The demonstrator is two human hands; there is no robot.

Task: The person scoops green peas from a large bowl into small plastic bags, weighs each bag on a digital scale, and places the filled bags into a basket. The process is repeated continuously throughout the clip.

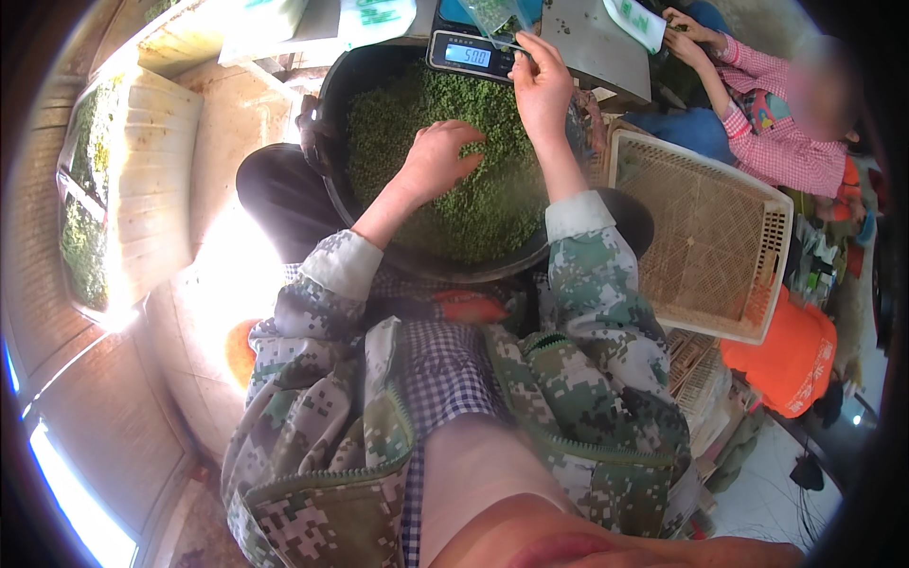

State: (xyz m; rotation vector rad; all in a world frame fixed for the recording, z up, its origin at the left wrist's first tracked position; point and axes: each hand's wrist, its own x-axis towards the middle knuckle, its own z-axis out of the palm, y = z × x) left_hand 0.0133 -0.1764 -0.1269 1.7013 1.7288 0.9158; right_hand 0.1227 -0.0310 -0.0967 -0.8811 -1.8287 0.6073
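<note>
A black tub (331, 170) stands between my knees, filled with small green leafy plant pieces (476, 220). Over these greens hovers my left hand (440, 157), its curled fingers and thumb apart, and nothing shows between them. At the tub's far edge a digital scale (461, 69) with a lit display carries a clear plastic bag (495, 15) with some greens inside. My right hand (545, 85) is beside the display, pinching the near edge of the bag between thumb and fingers.
White bags with green print (376, 20) lie by the grey table (603, 67). At right a co-worker's hands (685, 39) hold another printed bag (639, 25). A plastic crate (699, 234) sits beside my right knee, near an orange bag (788, 355). A foam box (153, 184) of greens stands left.
</note>
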